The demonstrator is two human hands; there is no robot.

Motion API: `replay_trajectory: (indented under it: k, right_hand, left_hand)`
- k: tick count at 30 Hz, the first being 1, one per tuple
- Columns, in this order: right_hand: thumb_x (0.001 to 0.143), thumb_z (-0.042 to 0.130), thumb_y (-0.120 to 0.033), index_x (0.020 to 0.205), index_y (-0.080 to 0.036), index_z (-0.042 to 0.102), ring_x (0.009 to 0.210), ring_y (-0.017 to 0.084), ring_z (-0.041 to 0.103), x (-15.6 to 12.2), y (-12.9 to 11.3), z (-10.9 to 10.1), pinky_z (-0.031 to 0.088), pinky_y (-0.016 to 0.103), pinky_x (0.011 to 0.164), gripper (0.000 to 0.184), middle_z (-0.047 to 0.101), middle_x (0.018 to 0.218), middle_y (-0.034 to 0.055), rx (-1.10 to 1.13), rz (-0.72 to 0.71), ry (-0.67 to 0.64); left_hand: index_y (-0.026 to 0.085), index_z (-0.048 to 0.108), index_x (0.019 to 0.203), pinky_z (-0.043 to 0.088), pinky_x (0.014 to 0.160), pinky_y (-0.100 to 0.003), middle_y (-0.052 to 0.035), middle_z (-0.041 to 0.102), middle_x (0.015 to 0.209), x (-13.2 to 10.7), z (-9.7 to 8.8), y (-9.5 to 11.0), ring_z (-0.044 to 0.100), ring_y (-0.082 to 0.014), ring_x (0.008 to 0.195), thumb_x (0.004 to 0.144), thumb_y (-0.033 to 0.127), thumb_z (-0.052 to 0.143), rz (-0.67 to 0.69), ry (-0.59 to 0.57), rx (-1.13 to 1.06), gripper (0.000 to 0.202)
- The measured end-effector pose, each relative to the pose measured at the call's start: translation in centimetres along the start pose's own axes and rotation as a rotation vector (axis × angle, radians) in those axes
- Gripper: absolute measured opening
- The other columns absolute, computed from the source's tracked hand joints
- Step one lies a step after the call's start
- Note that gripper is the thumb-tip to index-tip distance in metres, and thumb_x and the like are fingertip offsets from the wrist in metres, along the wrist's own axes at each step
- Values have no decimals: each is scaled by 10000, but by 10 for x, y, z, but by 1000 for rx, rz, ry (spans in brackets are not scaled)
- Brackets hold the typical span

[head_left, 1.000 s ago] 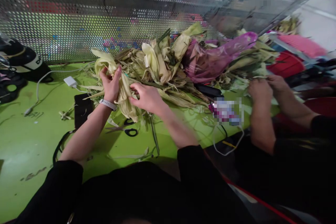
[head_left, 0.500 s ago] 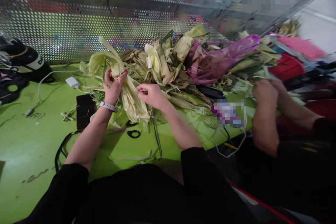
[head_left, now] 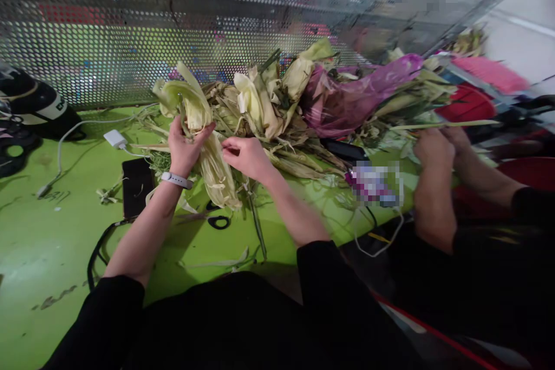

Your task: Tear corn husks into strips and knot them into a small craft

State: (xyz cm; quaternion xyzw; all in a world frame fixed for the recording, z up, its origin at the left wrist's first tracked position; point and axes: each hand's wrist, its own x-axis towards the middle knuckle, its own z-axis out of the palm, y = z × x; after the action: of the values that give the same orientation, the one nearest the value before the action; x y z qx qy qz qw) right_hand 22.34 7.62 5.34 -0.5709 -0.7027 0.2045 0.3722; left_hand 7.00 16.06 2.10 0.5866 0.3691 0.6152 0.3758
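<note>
The left hand (head_left: 189,145) grasps a pale husk bundle (head_left: 219,176); the right hand (head_left: 246,157) is half-curled beside it, grip unclear.

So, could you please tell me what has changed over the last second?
The right hand has gone from spread to curled, beside the corn husk bundle; the bundle's top husk now stands higher. A long pale strip now shows across the co-worker's hands. The left hand keeps its hold; scissors and pink plastic bag stay put.
</note>
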Motion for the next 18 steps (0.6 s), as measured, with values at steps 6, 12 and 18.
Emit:
replay_trajectory:
  k: [6, 12, 18]
  right_hand:
    - [734, 624, -236, 844, -127, 675, 574, 103, 571, 8, 5, -18, 437, 219, 577, 164, 664, 660, -3, 323, 109, -179]
    - [715, 629, -296, 805, -152, 599, 557, 89, 537, 15, 13, -14, 423, 209, 552, 173, 605, 629, -30, 562, 116, -278]
    - [757, 634, -240, 911, -149, 643, 718, 131, 633, 6, 5, -2, 499, 258, 706, 179, 698, 797, 22, 195, 58, -125]
  left_hand:
    - [186, 594, 810, 467, 575, -227, 17, 588, 729, 2, -3, 9, 549, -104, 624, 617, 396, 885, -111, -103, -180, 408]
    - [175, 626, 857, 494, 554, -235, 2, 615, 740, 3, -8, 10, 567, -110, 599, 631, 431, 866, -287, -236, -280, 418]
    - [192, 596, 877, 518, 629, -247, -11, 651, 798, 11, -5, -5, 638, -157, 740, 613, 450, 874, -42, -38, -34, 462]
